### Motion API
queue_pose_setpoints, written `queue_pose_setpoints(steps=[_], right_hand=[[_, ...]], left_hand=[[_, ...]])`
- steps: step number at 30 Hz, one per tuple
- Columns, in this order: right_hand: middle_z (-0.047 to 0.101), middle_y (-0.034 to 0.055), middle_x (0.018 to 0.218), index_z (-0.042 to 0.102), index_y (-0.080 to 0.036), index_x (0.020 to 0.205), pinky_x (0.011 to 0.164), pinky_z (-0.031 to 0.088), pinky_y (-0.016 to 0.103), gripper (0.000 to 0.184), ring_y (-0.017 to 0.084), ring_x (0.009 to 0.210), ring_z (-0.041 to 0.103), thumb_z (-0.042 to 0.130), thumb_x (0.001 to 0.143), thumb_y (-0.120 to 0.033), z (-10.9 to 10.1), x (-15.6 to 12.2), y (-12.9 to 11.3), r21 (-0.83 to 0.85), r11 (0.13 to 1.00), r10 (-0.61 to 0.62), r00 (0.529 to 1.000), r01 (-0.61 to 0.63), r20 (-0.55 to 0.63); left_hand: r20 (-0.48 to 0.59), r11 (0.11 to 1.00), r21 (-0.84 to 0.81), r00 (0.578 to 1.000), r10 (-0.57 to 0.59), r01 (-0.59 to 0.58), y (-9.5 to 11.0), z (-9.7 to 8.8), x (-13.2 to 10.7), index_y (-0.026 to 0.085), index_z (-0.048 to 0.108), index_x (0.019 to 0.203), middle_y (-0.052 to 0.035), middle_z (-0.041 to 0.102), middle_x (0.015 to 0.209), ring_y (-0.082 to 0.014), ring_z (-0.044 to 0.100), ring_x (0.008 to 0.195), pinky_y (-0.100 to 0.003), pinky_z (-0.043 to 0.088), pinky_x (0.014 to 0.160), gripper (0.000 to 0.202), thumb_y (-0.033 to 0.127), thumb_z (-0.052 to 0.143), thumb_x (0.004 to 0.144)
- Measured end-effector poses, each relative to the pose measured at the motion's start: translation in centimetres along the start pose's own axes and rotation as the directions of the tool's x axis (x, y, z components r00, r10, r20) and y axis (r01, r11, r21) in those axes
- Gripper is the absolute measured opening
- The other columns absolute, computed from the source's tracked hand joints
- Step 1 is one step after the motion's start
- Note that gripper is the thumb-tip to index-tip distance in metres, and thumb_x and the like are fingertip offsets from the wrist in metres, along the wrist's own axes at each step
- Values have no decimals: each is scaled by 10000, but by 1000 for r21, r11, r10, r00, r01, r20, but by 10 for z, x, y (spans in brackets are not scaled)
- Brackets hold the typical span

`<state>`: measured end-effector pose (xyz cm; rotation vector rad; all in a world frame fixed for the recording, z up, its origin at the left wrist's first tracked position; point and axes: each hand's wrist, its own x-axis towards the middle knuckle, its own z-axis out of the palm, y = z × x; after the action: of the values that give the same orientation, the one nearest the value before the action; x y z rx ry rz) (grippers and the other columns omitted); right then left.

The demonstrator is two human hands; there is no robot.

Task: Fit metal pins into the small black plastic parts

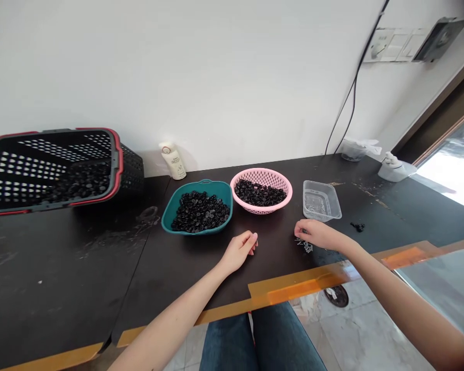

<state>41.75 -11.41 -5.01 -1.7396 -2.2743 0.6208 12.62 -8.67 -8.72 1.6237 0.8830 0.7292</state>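
Observation:
My left hand (240, 251) is closed above the dark table, in front of the teal basin (166, 222) of small black parts. Its fingers are curled in, and whatever they hold is hidden. Over a small pile of thin, silvery metal pieces (308, 248), like pins or screws, my right hand (317, 233) pinches its fingertips together; what is between them is too small to make out. Just behind it stands a clear plastic tub (334, 204) with some small silvery pieces in it. A pink colander (288, 193) between the two hands, farther back, holds more black parts.
A black basket with a red rim (120, 154) lies tipped on the left, black parts inside. By the wall stand a cream bottle (175, 162) and a white pump bottle (392, 167). Several black bits (358, 226) lie at right. Brown tape (294, 291) runs along the front edge.

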Motion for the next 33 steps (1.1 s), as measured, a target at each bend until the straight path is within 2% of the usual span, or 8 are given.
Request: queue_pose_setpoints(steps=[5, 8, 10, 13, 17, 24, 29, 33], right_hand=[[634, 16, 761, 592, -191, 887, 631, 450, 269, 201, 153, 684, 574, 487, 862, -360, -9, -3, -23, 377, 926, 42, 998, -22, -45], [645, 24, 790, 616, -172, 941, 726, 494, 299, 254, 154, 731, 599, 554, 836, -395, 4, 19, -53, 612, 788, -18, 995, 75, -99], [667, 38, 822, 645, -167, 942, 767, 508, 323, 260, 168, 766, 621, 600, 810, -386, 19, 39, -73, 678, 718, -69, 985, 160, -159], [689, 58, 898, 670, -178, 928, 769, 533, 338, 226, 193, 809, 650, 645, 784, -351, 38, 63, -92, 669, 682, -113, 947, 294, -301], [702, 50, 878, 648, -197, 916, 763, 562, 350, 185, 204, 798, 674, 674, 773, -312, 50, 67, -92, 604, 698, -116, 893, 384, -434], [684, -1, 841, 611, -237, 869, 749, 543, 288, 70, 158, 766, 656, 604, 828, -180, 53, 57, -87, 389, 823, -260, 884, 413, -388], [678, -3, 841, 574, -231, 856, 722, 520, 281, 86, 159, 766, 651, 593, 829, -153, 54, 55, -89, 292, 861, -294, 877, 416, -381], [687, -5, 832, 559, -230, 828, 697, 514, 267, 70, 154, 752, 655, 611, 829, -182, 53, 53, -90, 321, 851, -282, 878, 415, -387]], left_hand=[[-12, 948, -318, 1000, -21, 16, -3, -3, 3, 172, 557, 859, 10, 561, 818, -91, 562, 662, -242, 462, 678, 274, 398, 673, 756], [-39, 883, -468, 998, -50, 26, -5, -8, 4, 172, 573, 928, -15, 598, 900, -112, 588, 789, -295, 478, 819, 342, 305, 762, 675], [-62, 864, -504, 996, -59, 20, -6, -11, 4, 167, 592, 953, -28, 616, 921, -117, 586, 845, -306, 460, 882, 364, 262, 780, 656], [-84, 847, -532, 993, -78, 22, -6, -13, 3, 152, 622, 911, -41, 630, 937, -112, 586, 849, -302, 454, 905, 294, 269, 766, 683], [-89, 805, -592, 990, -106, 33, -4, -11, 3, 144, 626, 884, -50, 646, 936, -120, 600, 835, -307, 477, 884, 280, 305, 759, 698], [-126, 800, -595, 974, -186, 75, -3, -11, 3, 135, 627, 859, 7, 609, 741, -75, 582, 672, -248, 502, 756, 312, 304, 793, 656], [-125, 837, -539, 974, -190, 94, -5, -7, 3, 123, 618, 847, -33, 654, 801, -93, 592, 685, -246, 516, 693, 308, 340, 764, 685], [-134, 857, -506, 973, -189, 97, -4, -6, 3, 117, 619, 842, -42, 669, 798, -88, 594, 647, -241, 513, 670, 307, 374, 730, 716]])
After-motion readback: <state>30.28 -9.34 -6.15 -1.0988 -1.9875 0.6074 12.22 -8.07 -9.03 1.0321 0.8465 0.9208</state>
